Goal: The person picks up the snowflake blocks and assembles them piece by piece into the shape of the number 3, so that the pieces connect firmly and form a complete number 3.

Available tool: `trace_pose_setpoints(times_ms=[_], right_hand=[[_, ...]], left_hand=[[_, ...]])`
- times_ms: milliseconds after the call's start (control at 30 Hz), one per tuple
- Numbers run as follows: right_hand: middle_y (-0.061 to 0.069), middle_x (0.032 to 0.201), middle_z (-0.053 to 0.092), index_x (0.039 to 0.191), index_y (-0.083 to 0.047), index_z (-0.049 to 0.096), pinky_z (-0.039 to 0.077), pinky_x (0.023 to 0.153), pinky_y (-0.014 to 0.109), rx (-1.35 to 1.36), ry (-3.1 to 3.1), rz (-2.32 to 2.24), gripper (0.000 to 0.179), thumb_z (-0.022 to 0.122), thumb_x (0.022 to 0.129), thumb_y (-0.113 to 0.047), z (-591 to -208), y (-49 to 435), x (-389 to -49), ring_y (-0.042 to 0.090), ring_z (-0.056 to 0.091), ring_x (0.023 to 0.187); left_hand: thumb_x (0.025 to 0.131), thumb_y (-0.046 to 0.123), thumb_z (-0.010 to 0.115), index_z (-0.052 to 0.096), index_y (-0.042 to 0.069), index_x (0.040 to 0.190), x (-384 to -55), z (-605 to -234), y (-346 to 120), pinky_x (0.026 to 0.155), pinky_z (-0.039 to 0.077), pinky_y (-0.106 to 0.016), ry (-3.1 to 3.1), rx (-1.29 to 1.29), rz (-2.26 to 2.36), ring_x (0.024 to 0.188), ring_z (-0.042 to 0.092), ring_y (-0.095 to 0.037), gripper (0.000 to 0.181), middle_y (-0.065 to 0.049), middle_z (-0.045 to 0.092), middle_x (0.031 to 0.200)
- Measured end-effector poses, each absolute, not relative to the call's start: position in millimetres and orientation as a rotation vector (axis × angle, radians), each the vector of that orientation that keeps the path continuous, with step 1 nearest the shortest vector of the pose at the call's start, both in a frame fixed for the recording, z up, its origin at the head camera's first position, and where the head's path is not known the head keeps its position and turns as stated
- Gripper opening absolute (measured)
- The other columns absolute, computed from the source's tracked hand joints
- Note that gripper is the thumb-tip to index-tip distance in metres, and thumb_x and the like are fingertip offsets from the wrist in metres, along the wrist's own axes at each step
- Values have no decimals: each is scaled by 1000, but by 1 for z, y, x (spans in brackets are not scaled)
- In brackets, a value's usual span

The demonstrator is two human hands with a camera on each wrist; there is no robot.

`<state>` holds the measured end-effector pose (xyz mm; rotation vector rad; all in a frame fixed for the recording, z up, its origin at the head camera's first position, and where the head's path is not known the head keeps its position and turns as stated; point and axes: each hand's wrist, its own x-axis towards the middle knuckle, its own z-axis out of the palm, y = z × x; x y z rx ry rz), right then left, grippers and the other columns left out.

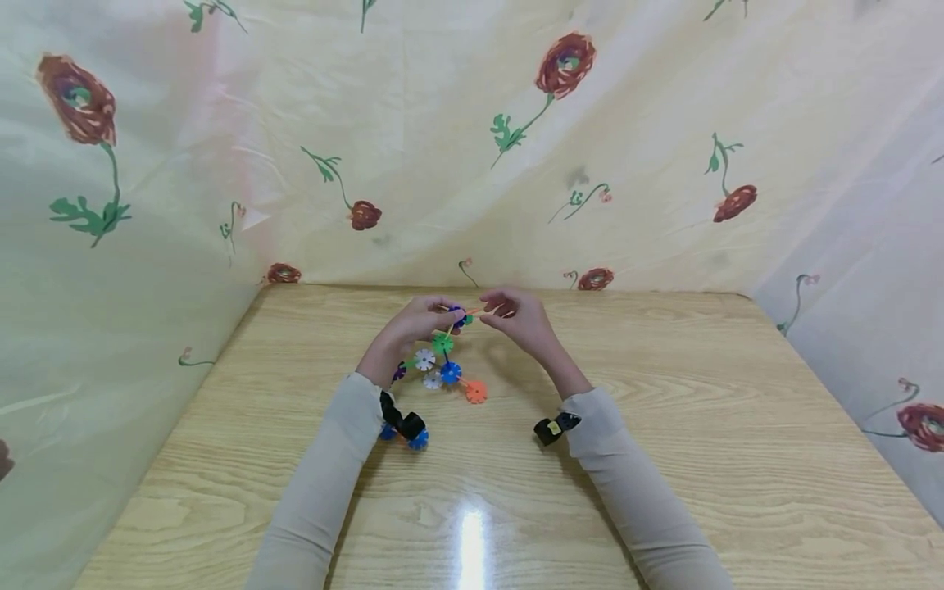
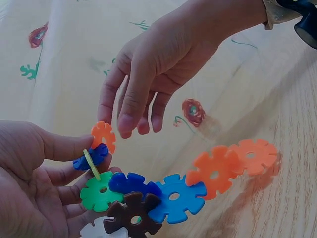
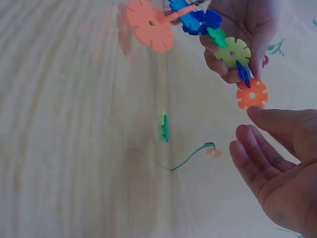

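Note:
A linked chain of toothed plastic discs hangs from my left hand [image 1: 419, 319], whose thumb and fingers pinch a dark blue disc [image 2: 94, 156] near its upper end. An orange disc [image 3: 252, 94] is joined to that blue one. My right hand [image 1: 519, 319] is beside it; one fingertip touches the orange disc's edge while the other fingers stay apart from it. Below the left hand the chain runs through a green disc [image 2: 96, 191], a brown disc [image 2: 136, 218] and a lighter blue disc [image 2: 176, 199] to two orange discs [image 2: 252, 156]. White discs [image 1: 424, 359] hang among them.
More blue discs [image 1: 419, 439] show beside the left wrist, partly hidden by the sleeve and black wrist strap. Green discs [image 3: 165, 128] stand farther back on the wooden table [image 1: 664, 459]. A flowered cloth [image 1: 442, 147] surrounds the table's back and sides.

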<state>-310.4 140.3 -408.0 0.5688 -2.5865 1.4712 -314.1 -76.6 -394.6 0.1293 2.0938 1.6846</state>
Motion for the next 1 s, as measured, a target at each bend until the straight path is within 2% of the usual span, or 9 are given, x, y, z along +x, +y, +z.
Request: trace_pose_setpoints(times_ms=[133, 267, 367, 467, 600, 733, 867, 1000], right_hand=[[20, 103, 73, 119, -2, 71, 58, 78, 32, 527, -2621, 1487, 26, 74, 93, -7, -410, 144, -316, 30, 69, 89], [20, 101, 73, 119, -1, 70, 59, 77, 38, 503, -2713, 1522, 27, 73, 94, -8, -414, 145, -324, 26, 68, 86], [20, 101, 73, 120, 0, 69, 59, 77, 39, 536, -2818, 1492, 28, 73, 94, -8, -417, 144, -332, 24, 68, 87], [21, 103, 72, 121, 1, 68, 58, 76, 35, 594, -2908, 1442, 30, 74, 93, -7, -418, 142, -340, 25, 68, 90], [22, 105, 72, 127, 2, 66, 56, 73, 29, 654, -3006, 1366, 36, 74, 93, -8, -421, 137, -351, 25, 69, 88], [24, 114, 70, 132, 3, 63, 60, 82, 36, 706, -3064, 1290, 43, 74, 92, -7, -426, 132, -359, 32, 69, 101], [27, 133, 62, 139, 2, 58, 56, 99, 48, 747, -3115, 1265, 51, 73, 91, -5, -428, 127, -366, 40, 62, 121], [26, 146, 54, 145, 1, 52, 54, 104, 49, 797, -3160, 1195, 56, 71, 93, -4, -429, 123, -371, 41, 58, 127]], left_hand=[[105, 27, 59, 65, 10, 121, -313, -395, -77, 106, 45, -49, 2095, 127, 1678, 104, 62, -22, 25, -17, 69, 113], [105, 27, 59, 63, 9, 122, -313, -396, -77, 114, 39, -56, 2093, 128, 1679, 108, 62, -23, 25, -24, 66, 124], [105, 25, 58, 63, 8, 123, -314, -397, -77, 115, 39, -57, 2087, 138, 1689, 111, 61, -27, 25, -20, 68, 116], [106, 24, 57, 62, 8, 124, -315, -397, -78, 114, 40, -57, 2079, 153, 1696, 114, 61, -30, 25, -12, 68, 107], [106, 23, 56, 62, 9, 125, -315, -397, -80, 109, 46, -52, 2093, 181, 1683, 111, 62, -27, 24, -7, 67, 106], [106, 22, 56, 62, 8, 126, -315, -397, -80, 101, 50, -46, 2094, 200, 1686, 110, 62, -26, 25, -12, 67, 113], [106, 21, 55, 61, 8, 128, -315, -398, -79, 100, 50, -44, 2086, 215, 1697, 119, 60, -35, 26, -19, 65, 122], [106, 19, 56, 61, 6, 129, -315, -399, -79, 95, 51, -41, 2084, 230, 1706, 123, 58, -41, 27, -17, 64, 120]])
